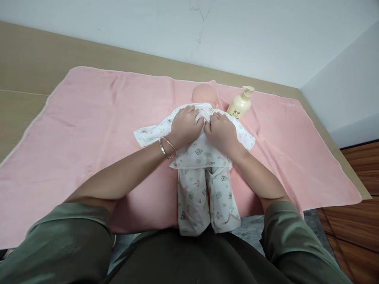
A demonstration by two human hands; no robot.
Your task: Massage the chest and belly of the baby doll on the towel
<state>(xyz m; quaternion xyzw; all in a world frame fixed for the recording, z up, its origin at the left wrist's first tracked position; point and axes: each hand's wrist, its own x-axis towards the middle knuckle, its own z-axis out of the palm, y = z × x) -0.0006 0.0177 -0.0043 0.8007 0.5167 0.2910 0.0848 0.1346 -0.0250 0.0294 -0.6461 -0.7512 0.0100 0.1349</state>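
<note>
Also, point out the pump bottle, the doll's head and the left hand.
Pump bottle (240, 104): head view, on its body.
Doll's head (205, 94): head view, on its crown.
Left hand (184, 125): head view, back of the hand.

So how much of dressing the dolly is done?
The trousers and patterned top already seem to be on the doll, sleeves spread out. The left hand and right hand are working at the top's chest. Closing or smoothing it may be left; the hands hide whether it's fastened.
</note>
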